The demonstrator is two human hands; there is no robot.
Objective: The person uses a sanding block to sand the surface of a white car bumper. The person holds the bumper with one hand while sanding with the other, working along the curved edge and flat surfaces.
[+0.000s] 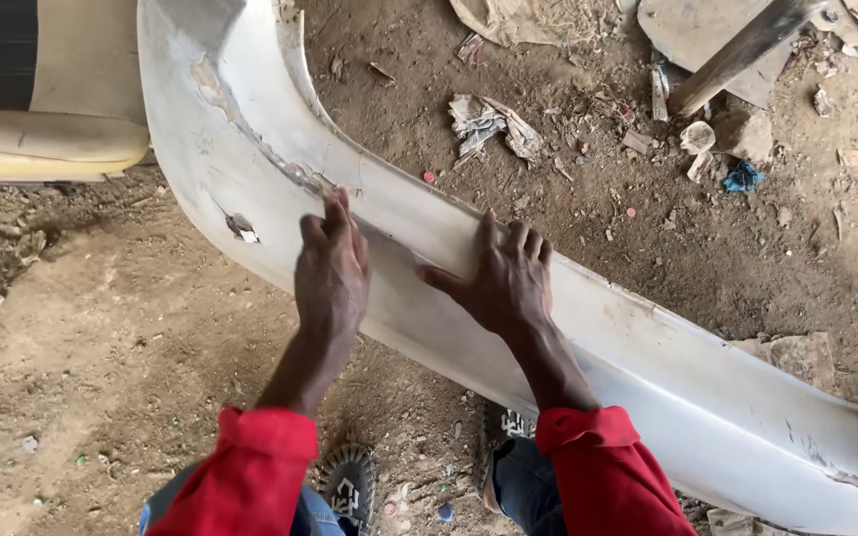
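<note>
Sleeves: red sleeves at the bottom edge, over blue trousers and patterned sandals.
Left hand: open, fingers together, pressed flat on the bumper just left of centre frame.
Right hand: open, fingers spread, palm on the bumper's ridge at centre.
Bumper: long white car bumper, scuffed and cracked, running from upper left to lower right across the dirt.
Ground beyond: crumpled paper, blue scrap, stone slab at upper right.
</note>
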